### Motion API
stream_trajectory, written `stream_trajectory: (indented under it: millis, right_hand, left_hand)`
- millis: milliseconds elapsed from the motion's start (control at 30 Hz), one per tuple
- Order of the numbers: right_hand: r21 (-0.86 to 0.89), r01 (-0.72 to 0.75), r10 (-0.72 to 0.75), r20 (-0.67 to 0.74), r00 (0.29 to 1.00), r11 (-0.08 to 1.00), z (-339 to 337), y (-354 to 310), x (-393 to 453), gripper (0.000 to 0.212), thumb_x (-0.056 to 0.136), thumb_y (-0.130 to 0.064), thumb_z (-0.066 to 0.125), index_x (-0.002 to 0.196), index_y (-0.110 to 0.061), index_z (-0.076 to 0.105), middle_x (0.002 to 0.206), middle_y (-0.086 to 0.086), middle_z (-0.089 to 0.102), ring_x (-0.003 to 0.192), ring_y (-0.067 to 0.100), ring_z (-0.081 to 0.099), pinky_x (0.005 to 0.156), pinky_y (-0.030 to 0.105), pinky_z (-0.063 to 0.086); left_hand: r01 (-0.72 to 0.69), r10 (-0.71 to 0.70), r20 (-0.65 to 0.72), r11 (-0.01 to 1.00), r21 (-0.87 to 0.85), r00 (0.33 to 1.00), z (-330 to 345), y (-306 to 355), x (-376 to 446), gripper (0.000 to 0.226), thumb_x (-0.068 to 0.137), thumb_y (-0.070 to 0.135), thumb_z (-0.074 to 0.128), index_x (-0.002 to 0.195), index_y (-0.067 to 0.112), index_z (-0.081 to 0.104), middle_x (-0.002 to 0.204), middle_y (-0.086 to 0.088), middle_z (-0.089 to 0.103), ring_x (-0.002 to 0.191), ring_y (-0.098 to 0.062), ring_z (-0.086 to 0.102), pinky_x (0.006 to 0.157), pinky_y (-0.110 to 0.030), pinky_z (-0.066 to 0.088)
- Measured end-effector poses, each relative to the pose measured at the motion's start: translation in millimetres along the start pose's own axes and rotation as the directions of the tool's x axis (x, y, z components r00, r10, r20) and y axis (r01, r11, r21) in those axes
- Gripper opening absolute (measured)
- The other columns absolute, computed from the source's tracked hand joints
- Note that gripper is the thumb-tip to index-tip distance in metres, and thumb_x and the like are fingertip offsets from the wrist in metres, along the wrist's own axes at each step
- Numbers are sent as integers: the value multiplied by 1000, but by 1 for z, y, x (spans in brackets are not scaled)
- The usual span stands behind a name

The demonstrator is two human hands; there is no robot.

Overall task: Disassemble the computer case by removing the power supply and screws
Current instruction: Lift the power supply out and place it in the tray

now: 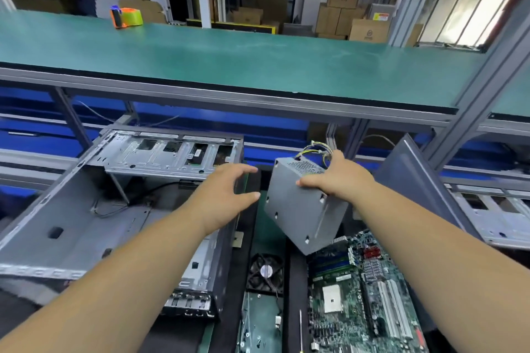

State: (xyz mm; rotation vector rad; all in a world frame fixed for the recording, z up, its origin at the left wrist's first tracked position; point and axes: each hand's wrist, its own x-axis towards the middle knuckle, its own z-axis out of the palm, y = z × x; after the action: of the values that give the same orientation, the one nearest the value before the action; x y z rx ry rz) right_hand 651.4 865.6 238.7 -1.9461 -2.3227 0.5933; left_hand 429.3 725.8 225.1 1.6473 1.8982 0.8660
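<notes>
The grey power supply [298, 209] hangs tilted in the air to the right of the open computer case [71, 218]. My right hand [335, 175] grips its top edge, with yellow and black cables [314, 152] sticking out behind the hand. My left hand [226, 189] hovers over the case's right wall with its fingers spread and holds nothing. The case lies on its side, its inside bare except for a few thin wires and the drive cage [169, 152] at the back.
A green motherboard [364, 295] lies below the power supply, with a black fan [265, 272] to its left. A grey side panel [415, 180] leans at the right. Above runs a green shelf [229, 60] bearing a tape dispenser [126, 17].
</notes>
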Motion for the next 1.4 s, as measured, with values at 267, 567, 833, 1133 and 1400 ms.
stream_trajectory:
  millis: [267, 567, 833, 1133, 1400]
  right_hand:
    - [363, -376, 337, 166, 927, 853, 40, -20, 36, 134, 54, -70, 74, 153, -8, 8, 85, 11, 64, 80, 26, 60, 70, 38, 50]
    - [358, -335, 380, -60, 923, 872, 84, -49, 44, 109, 56, -66, 67, 141, -18, 20, 114, 8, 56, 85, 30, 56, 57, 33, 45]
    - [331, -349, 419, -168, 892, 876, 127, -57, 60, 109, 54, -69, 70, 138, -16, 26, 121, 9, 53, 109, 33, 55, 85, 44, 51]
    - [240, -339, 398, -264, 879, 909, 181, -66, 74, 117, 54, -73, 73, 141, -14, 21, 130, 10, 49, 119, 31, 51, 86, 46, 44]
    - [193, -376, 412, -208, 887, 906, 196, -68, 78, 120, 58, -77, 68, 143, -12, 14, 134, 11, 40, 124, 31, 44, 94, 47, 42]
  left_hand:
    - [-43, 42, 19, 998, 48, 999, -10, -17, -3, 43, 87, 38, 67, 127, 42, 54, 137, 18, 43, 127, -1, 41, 104, -22, 29]
    - [-116, 113, 31, 987, 107, 993, -14, -32, -1, 46, 88, 39, 65, 131, 41, 50, 136, 20, 40, 128, -2, 37, 101, -22, 28]
    - [-222, 99, 236, 786, 577, 967, 14, -60, 5, 70, 99, 53, 27, 155, 28, -9, 160, 1, -24, 145, -16, -26, 121, -37, -9]
    - [-237, 142, 212, 810, 537, 967, 17, -67, 6, 67, 99, 44, 31, 155, 32, -3, 160, 4, -23, 147, -14, -22, 118, -34, -16]
    - [-228, 137, 208, 829, 511, 968, 19, -70, 6, 66, 98, 42, 34, 155, 32, 1, 160, 5, -23, 147, -12, -20, 118, -32, -15]
